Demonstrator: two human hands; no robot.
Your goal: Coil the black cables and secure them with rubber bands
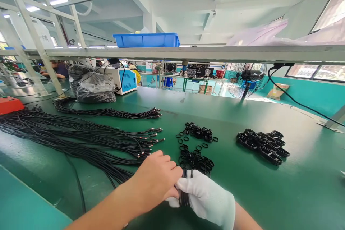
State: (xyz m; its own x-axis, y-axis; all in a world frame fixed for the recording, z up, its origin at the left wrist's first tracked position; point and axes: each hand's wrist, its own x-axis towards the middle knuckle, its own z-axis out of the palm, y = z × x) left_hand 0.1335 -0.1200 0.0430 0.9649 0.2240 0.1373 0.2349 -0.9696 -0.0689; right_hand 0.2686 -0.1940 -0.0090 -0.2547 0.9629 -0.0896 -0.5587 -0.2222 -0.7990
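Found coiled black cable point(184, 193) pinched in white-fabric-gloved right hand point(207, 194), presumably keeping loops together, with bare left hand point(157, 176) curled alongside (cannot tell if pinching), near rubber-like black rings point(198, 161), likely piled for reach.

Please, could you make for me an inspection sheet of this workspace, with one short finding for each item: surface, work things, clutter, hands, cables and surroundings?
Surface: green table, shiny under the light.
Work things: coiled cable in hand; far ring pile and near ring pile, both black; finished coils heaped at right.
Clutter: plastic bag with dark contents; red box at the left edge.
Hands: right hand, gloved, holds the coil; left hand, bare, is against it, grip partly hidden.
Cables: long black cables spread at left; separate bundle behind; power cord hanging at right.
Surroundings: overhead shelf with blue tray; fan beyond the table.
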